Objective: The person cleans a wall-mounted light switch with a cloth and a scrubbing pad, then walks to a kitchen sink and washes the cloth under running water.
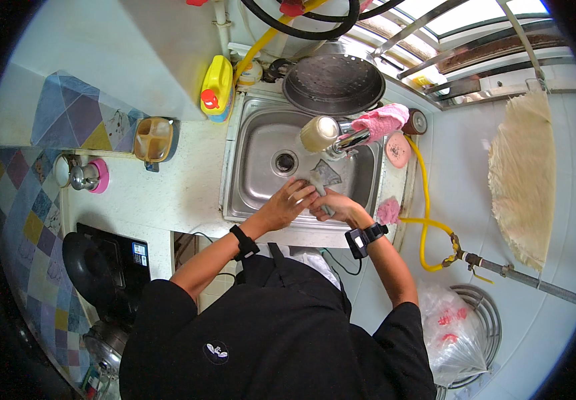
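Observation:
Over the stainless steel sink (pixel 254 150), my right hand (pixel 337 204) grips a flat-headed tool, perhaps a scraper, by its pale grey handle (pixel 327 209). The tool's flared, dark grey head (pixel 327 173) points away from me above the basin. My left hand (pixel 288 202) is against the tool and the right fingers; a small dark patch shows under its fingertips, too unclear to name. Just beyond the hands stands the chrome faucet (pixel 345 143), with a cream cylindrical fitting (pixel 321 134) at its outlet and a pink cloth (pixel 380 121) draped over it. The drain (pixel 285 162) lies left of the tool.
A black perforated pan (pixel 334 84) rests behind the sink, near a yellow bottle (pixel 216 87). A soap dish (pixel 398 150), a pink scrubber (pixel 389 210) and a yellow hose (pixel 425 185) are on the right. Leftward are a seasoning box (pixel 154 140) and a wok (pixel 88 267).

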Available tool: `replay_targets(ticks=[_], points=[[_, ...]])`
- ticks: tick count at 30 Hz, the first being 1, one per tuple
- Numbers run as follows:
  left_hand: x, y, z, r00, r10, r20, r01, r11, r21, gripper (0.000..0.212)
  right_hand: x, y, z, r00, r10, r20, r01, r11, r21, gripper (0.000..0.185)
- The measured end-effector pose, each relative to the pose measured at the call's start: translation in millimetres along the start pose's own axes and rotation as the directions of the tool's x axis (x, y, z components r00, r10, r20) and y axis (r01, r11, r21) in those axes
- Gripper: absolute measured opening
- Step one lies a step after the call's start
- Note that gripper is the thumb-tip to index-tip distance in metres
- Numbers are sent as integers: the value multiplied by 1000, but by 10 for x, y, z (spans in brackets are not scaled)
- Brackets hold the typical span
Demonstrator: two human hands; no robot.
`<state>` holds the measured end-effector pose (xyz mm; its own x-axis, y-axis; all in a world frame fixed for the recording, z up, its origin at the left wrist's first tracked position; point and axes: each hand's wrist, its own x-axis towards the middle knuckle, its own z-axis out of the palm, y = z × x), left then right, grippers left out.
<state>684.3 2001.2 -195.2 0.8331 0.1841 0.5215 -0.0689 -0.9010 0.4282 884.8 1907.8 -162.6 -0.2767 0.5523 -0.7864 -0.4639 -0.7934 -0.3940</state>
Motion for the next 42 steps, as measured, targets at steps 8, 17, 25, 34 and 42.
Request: replay_targets(ticks=[8, 17, 25, 34, 42], points=[[462, -66, -2, 995, 98, -18, -100, 980, -174, 44, -60, -60, 103, 915, 324, 241, -294, 944, -151, 30], [477, -386, 454, 940, -39, 340, -13, 989, 149, 6, 195, -72, 183, 961, -90, -261, -66, 843, -534, 15], [429, -262, 584, 768, -398, 502, 422, 904, 71, 9, 516, 301, -139, 727, -673, -140, -130, 66, -989, 16], [429, -317, 415, 197, -313, 929, 973, 175, -147, 11, 414, 191, -76, 693, -704, 157, -37, -253, -967, 14], [467, -692, 287, 360, -270, 893, 836, 519, -180, 31, 196, -113, 145, 753, -640, 155, 22, -211, -977, 23]])
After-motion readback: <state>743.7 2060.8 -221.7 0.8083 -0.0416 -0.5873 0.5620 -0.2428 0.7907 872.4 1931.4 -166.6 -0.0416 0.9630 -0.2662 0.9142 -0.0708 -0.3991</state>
